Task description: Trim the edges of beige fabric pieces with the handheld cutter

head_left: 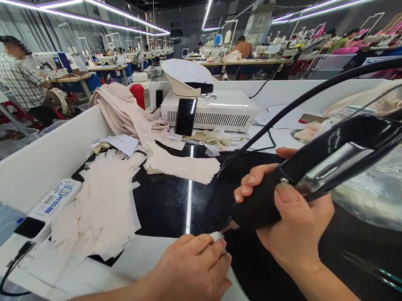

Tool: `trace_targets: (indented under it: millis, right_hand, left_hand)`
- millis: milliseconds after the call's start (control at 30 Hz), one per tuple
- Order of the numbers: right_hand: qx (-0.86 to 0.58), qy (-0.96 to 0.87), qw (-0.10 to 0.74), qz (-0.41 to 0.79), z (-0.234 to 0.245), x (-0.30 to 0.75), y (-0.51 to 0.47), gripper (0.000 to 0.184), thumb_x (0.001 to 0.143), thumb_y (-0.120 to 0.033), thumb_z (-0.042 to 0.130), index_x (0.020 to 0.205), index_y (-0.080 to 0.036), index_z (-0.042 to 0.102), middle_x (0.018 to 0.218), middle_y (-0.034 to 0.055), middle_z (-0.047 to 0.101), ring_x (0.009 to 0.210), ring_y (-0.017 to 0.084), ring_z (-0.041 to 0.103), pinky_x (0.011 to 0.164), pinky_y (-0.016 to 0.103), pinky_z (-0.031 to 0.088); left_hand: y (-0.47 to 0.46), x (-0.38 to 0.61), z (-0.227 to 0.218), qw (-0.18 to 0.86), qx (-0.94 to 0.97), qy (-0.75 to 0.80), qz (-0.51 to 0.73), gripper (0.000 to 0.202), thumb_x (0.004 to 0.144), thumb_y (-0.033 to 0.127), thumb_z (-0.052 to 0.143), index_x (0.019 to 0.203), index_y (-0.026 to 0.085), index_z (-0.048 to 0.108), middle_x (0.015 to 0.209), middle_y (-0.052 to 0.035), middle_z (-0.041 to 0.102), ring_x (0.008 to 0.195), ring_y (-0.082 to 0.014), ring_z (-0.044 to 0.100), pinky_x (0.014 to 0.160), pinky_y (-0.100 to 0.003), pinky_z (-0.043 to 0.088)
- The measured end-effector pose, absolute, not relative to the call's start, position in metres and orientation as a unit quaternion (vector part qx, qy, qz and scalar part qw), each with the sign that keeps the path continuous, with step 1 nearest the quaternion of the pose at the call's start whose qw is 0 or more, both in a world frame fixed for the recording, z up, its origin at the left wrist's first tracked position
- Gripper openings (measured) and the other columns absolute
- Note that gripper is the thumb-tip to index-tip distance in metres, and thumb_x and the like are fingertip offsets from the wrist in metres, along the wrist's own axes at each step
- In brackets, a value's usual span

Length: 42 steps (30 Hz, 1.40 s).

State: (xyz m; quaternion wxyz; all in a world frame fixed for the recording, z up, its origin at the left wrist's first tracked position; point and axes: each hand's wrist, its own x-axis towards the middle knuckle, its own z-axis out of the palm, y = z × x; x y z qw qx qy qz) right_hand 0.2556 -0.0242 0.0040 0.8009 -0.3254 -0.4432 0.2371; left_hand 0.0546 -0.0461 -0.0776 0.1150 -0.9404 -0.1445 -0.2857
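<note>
My right hand (294, 217) is wrapped round a black corded hand tool (259, 202) with a chrome lever-like strip on its upper part and a thick cable. Its narrow metal tip points left and down, close to or touching a small white piece (217, 236) at my left fingertips. My left hand (198, 269) is closed, the fingers bent together on that piece; its kind cannot be made out. Below lies a white sheet (143, 252), partly covered by my left hand, over a glossy black round surface (163, 200).
Stacked pale pink fabric pieces (99, 198) lie at left, beside a white device (59, 201). A fabric strip bundle (184, 165), a phone (186, 115) and a vented white box (214, 111) stand behind. Clear plastic (387, 190) lies right. A low white wall (49, 155) edges the table.
</note>
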Motion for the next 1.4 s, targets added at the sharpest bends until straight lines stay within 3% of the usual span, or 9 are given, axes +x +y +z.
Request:
trace_targets:
  millis: [367,633,833,967,1200,1400]
  right_hand:
    - [-0.352,-0.457,0.791,0.201,0.0005,0.2531,-0.0251,0.055,0.093,-0.065,0.112,0.129,-0.035,0.082,0.083,-0.0064,0.076,0.059,0.020,0.067,0.052,0.034,0.058]
    - [-0.342,-0.455,0.795,0.210,-0.0022,0.2544,-0.0259,0.053,0.094,-0.064,0.114,0.129,-0.035,0.086,0.083,-0.0053,0.076,0.061,0.021,0.064,0.054,0.034,0.056]
    - [-0.354,-0.458,0.791,0.196,-0.0012,0.2535,-0.0244,0.055,0.093,-0.067,0.112,0.127,-0.035,0.083,0.082,-0.0063,0.075,0.058,0.021,0.063,0.052,0.035,0.055]
    - [-0.353,-0.449,0.796,0.200,0.0012,0.2535,-0.0252,0.052,0.090,-0.065,0.114,0.123,-0.036,0.085,0.079,-0.0066,0.076,0.057,0.020,0.063,0.052,0.034,0.055]
    - [-0.353,-0.458,0.793,0.192,0.0011,0.2529,-0.0243,0.052,0.093,-0.065,0.112,0.124,-0.035,0.084,0.080,-0.0065,0.075,0.057,0.020,0.063,0.051,0.034,0.056]
    - [-0.344,-0.452,0.797,0.204,0.0015,0.2526,-0.0235,0.052,0.091,-0.062,0.114,0.123,-0.034,0.086,0.080,-0.0060,0.076,0.058,0.020,0.064,0.052,0.033,0.056]
  left_hand:
    - [-0.0452,0.0499,-0.0751,0.108,-0.936,-0.155,-0.296,0.036,0.140,0.033,0.059,0.142,0.016,0.091,0.144,-0.0084,0.096,0.127,-0.0197,0.087,0.106,-0.028,0.068]
    - [-0.0469,0.0477,-0.0763,0.128,-0.935,-0.155,-0.291,0.036,0.140,0.033,0.061,0.140,0.016,0.092,0.140,-0.0085,0.096,0.124,-0.0197,0.087,0.099,-0.029,0.068]
    - [-0.0474,0.0446,-0.0732,0.110,-0.954,-0.160,-0.230,0.034,0.138,0.036,0.067,0.154,0.016,0.089,0.153,-0.0118,0.093,0.130,-0.0215,0.086,0.103,-0.030,0.069]
    - [-0.0470,0.0444,-0.0728,0.103,-0.950,-0.162,-0.248,0.035,0.139,0.034,0.061,0.146,0.015,0.090,0.148,-0.0108,0.094,0.128,-0.0209,0.086,0.101,-0.029,0.068]
    - [-0.0469,0.0453,-0.0744,0.107,-0.959,-0.159,-0.211,0.029,0.135,0.036,0.073,0.146,0.016,0.090,0.148,-0.0136,0.093,0.129,-0.0238,0.086,0.096,-0.032,0.067]
    - [-0.0467,0.0483,-0.0720,0.111,-0.954,-0.164,-0.227,0.033,0.138,0.031,0.063,0.140,0.013,0.091,0.143,-0.0134,0.094,0.124,-0.0227,0.087,0.093,-0.032,0.068]
